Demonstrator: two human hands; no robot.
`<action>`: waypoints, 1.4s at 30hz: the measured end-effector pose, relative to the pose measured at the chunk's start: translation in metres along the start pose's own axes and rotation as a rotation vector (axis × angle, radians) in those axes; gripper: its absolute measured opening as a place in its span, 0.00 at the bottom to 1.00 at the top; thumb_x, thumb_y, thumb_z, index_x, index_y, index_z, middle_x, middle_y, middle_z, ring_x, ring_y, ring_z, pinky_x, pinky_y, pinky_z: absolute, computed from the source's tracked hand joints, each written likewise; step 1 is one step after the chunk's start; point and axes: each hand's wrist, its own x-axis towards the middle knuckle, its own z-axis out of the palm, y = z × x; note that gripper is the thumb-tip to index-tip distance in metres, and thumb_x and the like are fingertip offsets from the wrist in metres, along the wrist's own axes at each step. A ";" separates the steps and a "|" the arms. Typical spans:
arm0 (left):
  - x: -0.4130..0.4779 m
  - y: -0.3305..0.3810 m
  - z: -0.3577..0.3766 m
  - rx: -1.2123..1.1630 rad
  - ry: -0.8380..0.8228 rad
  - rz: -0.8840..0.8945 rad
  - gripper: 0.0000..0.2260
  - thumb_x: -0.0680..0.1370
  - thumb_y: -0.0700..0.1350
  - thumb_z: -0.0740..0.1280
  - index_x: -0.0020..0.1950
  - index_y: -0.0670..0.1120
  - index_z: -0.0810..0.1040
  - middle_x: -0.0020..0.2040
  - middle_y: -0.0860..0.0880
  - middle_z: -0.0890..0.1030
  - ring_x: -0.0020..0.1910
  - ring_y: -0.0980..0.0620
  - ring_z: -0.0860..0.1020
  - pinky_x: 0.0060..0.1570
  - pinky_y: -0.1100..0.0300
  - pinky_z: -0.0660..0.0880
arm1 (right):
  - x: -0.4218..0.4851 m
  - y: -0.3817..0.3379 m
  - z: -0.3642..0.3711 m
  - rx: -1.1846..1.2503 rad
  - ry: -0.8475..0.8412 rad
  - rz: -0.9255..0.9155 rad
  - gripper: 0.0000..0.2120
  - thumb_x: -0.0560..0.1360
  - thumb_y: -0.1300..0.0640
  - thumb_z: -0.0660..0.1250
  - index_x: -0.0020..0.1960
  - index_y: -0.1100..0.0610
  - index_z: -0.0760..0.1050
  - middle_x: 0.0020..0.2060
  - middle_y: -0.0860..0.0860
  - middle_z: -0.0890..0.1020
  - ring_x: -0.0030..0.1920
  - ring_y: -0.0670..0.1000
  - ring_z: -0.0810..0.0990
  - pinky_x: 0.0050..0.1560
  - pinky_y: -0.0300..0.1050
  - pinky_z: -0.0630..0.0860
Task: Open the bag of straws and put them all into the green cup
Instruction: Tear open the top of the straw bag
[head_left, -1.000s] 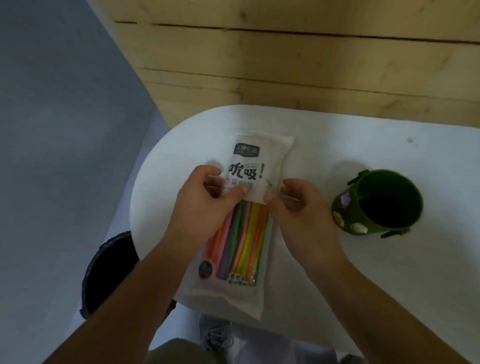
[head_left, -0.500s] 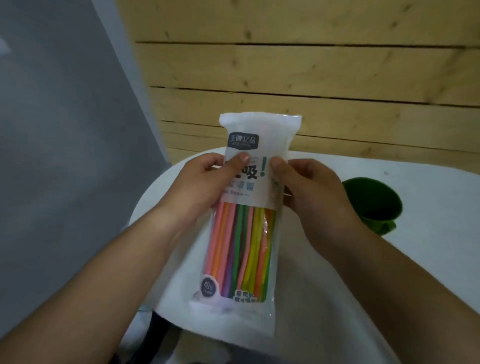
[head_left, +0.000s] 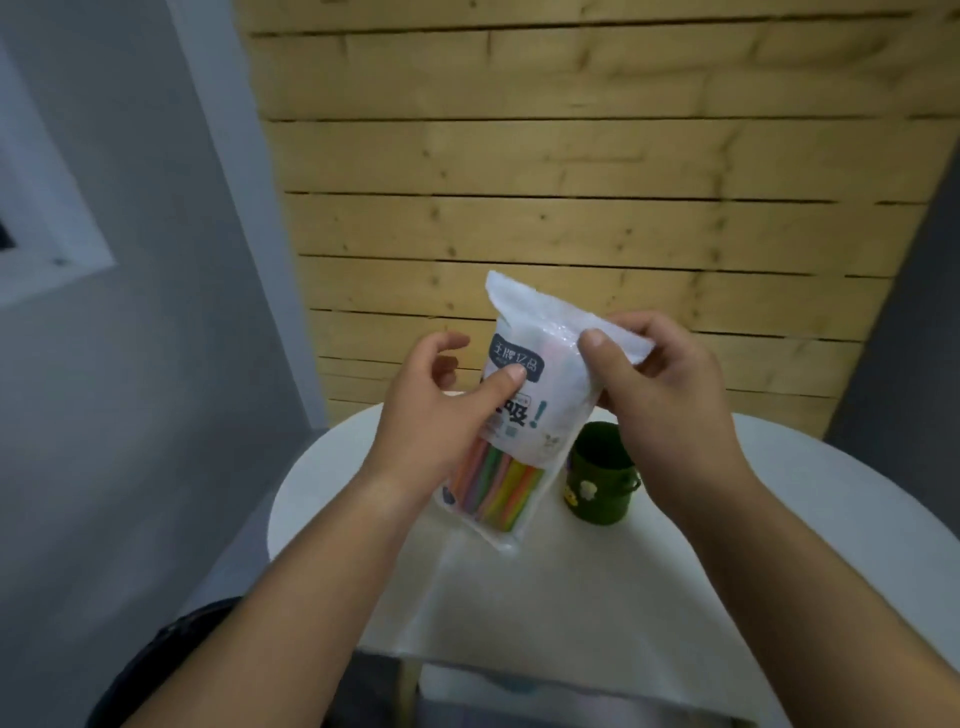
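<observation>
1. Head view: the person held the bag (head_left: 540, 395) up off the table (head_left: 597, 597), both bare arms reaching forward in front of a wall (head_left: 571, 156) of pale wooden planks.
2. The bag stood nearly upright, its top leaning a little to the right; its upper part was white with a dark label and printed characters.
3. Through the clear lower part showed the straws (head_left: 498, 488), a packed bundle of pink, orange, green and yellow, all inside the bag.
4. The left hand (head_left: 436, 421) gripped the bag at its left edge about midway up, the thumb pressed flat on the front just under the dark label, the other fingers curled loosely behind.
5. The right hand (head_left: 660, 395) pinched the top right corner of the bag, thumb in front and fingers closed behind, so that the corner was bent over to the right.
6. The top seal looked unbroken, though the blur made that hard to judge.
7. The cup (head_left: 602, 483), dark green with small stickers on its side, stood upright on the white table just right of the bag's lower end, below the right hand and partly hidden by the wrist.
8. Nothing could be seen in the cup's mouth.
</observation>
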 end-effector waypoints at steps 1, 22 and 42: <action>-0.005 0.001 0.003 0.028 0.067 0.031 0.20 0.70 0.56 0.78 0.58 0.57 0.76 0.58 0.55 0.78 0.60 0.59 0.76 0.54 0.61 0.75 | -0.005 0.001 -0.001 -0.003 0.003 -0.017 0.03 0.78 0.56 0.68 0.45 0.54 0.78 0.39 0.47 0.84 0.38 0.48 0.84 0.36 0.48 0.84; -0.051 -0.011 0.003 -0.271 -0.211 0.048 0.14 0.69 0.54 0.75 0.41 0.45 0.79 0.61 0.53 0.82 0.62 0.48 0.80 0.62 0.40 0.77 | -0.053 0.031 -0.008 0.111 -0.395 0.075 0.06 0.75 0.56 0.69 0.45 0.59 0.79 0.58 0.44 0.83 0.61 0.49 0.81 0.60 0.49 0.76; -0.050 -0.018 -0.005 -0.289 -0.208 0.097 0.14 0.69 0.56 0.75 0.43 0.45 0.81 0.61 0.53 0.82 0.64 0.51 0.79 0.65 0.42 0.75 | -0.054 0.033 -0.002 0.073 -0.378 0.096 0.06 0.70 0.50 0.71 0.44 0.52 0.81 0.59 0.43 0.83 0.61 0.49 0.80 0.58 0.48 0.78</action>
